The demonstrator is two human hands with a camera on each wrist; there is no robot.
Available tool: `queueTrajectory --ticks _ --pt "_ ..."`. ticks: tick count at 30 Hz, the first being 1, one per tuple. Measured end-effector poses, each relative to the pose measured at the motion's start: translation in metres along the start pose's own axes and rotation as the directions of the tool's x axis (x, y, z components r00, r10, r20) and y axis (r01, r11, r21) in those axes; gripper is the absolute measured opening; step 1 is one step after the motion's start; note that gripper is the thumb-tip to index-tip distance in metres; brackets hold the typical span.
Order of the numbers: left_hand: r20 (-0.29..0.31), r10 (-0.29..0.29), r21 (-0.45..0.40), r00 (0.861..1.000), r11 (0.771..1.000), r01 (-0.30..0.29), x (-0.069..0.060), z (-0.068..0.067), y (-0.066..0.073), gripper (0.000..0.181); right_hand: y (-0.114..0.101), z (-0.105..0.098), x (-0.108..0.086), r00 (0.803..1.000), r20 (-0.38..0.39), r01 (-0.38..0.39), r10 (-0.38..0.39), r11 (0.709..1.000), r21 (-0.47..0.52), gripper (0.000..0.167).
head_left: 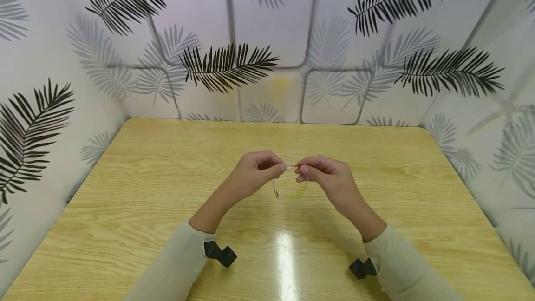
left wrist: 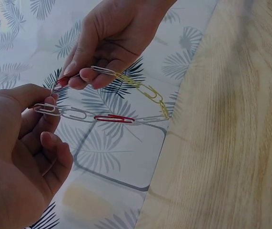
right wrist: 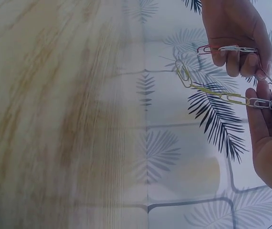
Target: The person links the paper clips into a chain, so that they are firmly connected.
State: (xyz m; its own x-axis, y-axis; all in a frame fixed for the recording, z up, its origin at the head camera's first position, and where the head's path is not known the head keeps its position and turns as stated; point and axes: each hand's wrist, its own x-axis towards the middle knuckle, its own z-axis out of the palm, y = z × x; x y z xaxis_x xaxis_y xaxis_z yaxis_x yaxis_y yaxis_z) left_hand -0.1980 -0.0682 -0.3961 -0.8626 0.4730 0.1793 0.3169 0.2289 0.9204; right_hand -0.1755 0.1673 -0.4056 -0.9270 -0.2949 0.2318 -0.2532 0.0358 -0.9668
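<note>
A chain of linked paper clips hangs in a loop between both hands above the table. In the left wrist view it shows white clips (left wrist: 77, 114), a red clip (left wrist: 114, 119) and yellow clips (left wrist: 150, 93). The left hand (head_left: 260, 172) pinches one end of the chain between thumb and fingers. Close by on the right, the right hand (head_left: 330, 178) pinches the other end, where a small red clip (left wrist: 60, 83) shows at the fingertips. The fingers partly cover both ends, so I cannot tell whether these are linked.
Beneath the hands lies a wood-grain table (head_left: 167, 152). A pale curtain (head_left: 276, 101) with dark leaf prints stands behind it and along both sides. Small black devices (head_left: 221, 253) are strapped at the sleeve cuffs.
</note>
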Motion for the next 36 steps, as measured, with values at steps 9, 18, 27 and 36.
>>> queueTrajectory --ticks 9,18,27,36 --pt "0.008 -0.028 0.017 1.000 0.999 0.028 0.000 0.001 0.001 0.018 -0.003 -0.001 -0.001 1.000 -0.016 0.007 -0.007 0.998 -0.055 0.026" --pt "-0.012 -0.030 0.028 0.999 0.999 0.031 0.000 0.003 0.001 0.018 -0.003 0.001 -0.002 0.999 -0.029 0.028 -0.032 0.992 -0.122 0.018" --pt "-0.071 -0.010 -0.003 0.997 1.000 0.010 -0.001 0.009 0.001 0.016 -0.003 0.006 -0.003 0.994 -0.058 0.084 -0.096 0.981 -0.176 0.014" --pt "-0.054 -0.007 -0.009 0.998 1.000 0.007 0.000 0.013 -0.001 0.016 0.001 0.009 -0.003 0.992 -0.056 0.100 -0.112 0.977 -0.188 0.013"
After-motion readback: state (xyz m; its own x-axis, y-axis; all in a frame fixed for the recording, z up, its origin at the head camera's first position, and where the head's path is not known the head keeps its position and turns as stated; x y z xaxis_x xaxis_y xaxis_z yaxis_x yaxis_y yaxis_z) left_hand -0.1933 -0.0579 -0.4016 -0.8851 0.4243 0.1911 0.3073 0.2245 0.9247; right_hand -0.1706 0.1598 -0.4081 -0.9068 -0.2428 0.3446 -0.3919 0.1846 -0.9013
